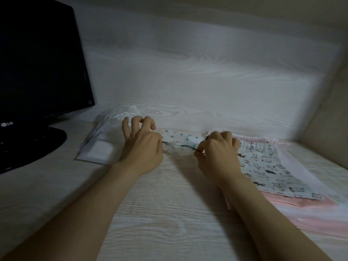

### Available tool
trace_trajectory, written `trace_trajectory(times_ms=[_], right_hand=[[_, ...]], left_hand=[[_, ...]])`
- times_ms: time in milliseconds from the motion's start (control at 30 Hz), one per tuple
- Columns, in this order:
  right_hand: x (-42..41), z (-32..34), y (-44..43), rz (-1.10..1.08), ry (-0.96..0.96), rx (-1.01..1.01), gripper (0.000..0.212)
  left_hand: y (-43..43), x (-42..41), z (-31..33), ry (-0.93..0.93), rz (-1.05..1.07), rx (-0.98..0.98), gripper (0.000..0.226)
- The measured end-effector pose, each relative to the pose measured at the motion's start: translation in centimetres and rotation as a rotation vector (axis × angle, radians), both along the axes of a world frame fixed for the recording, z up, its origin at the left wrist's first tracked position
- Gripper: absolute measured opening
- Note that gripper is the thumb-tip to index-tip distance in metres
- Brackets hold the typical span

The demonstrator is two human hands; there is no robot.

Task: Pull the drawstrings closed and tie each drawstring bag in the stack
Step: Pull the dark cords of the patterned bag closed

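My left hand point(141, 146) and right hand point(218, 153) each pinch an end of the thin black cord point(188, 147) of a small white drawstring bag point(180, 141) with a green print. The bag lies crumpled between my hands on the pale wood-grain desk point(169, 204), just beside the cat-print bag point(267, 166).

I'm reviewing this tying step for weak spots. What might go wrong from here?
1. The cords are thin and the light is dim; the left hand and right hand each pinch one, so a grip may slip under the pull.
2. The green-print bag lies loose between the hands; an uneven pull may drag it sideways rather than cinch it.
3. The right hand overlaps the top of the cat-print bag and may shift it.
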State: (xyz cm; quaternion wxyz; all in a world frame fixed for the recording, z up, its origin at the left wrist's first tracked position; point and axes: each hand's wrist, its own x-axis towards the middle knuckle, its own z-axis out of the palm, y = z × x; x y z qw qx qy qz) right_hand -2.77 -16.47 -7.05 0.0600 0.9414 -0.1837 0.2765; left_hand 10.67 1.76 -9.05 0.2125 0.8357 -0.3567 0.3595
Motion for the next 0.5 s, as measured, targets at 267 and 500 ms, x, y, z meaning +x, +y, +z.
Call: trace_trajectory(times_ms=[267,500], right_hand=[[-0.2,0.6,0.6,-0.025,0.029,0.001,0.019],[-0.4,0.7,0.9,-0.031,0.018,0.141,0.019]], left_hand=[[-0.1,-1.3,1.1,0.109,0.138,0.17,0.011],[-0.8,-1.5,1.6,0.079,-0.008,0.003,0.013]])
